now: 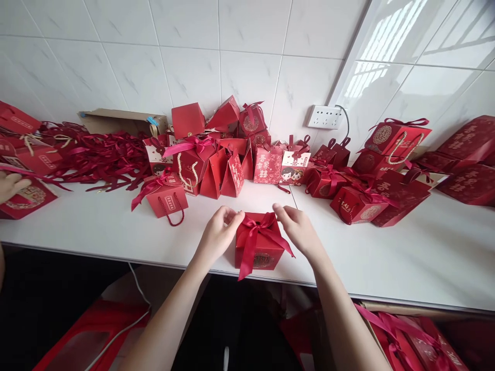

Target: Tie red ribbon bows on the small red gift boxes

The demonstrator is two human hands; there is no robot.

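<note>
A red gift box (242,252) with a gold round pattern on its front stands near the table's front edge before me. A crimson ribbon (250,247) is tied in a bow on its top, its tails hanging over the front. My left hand (222,226) is closed at the box's upper left corner, thumb and forefinger pinching the ribbon's loop there. At the upper right corner my right hand (296,224) pinches the other side of the bow between thumb and forefinger. The fingertips partly hide what they grip.
Finished-looking red boxes (166,198) and a ribbon heap (112,159) line the white table (216,257) by the tiled wall. A co-worker's hand (11,186) touches a box at far left. A power socket (325,117), a red stool (88,335) and a carton of boxes (410,335) also show.
</note>
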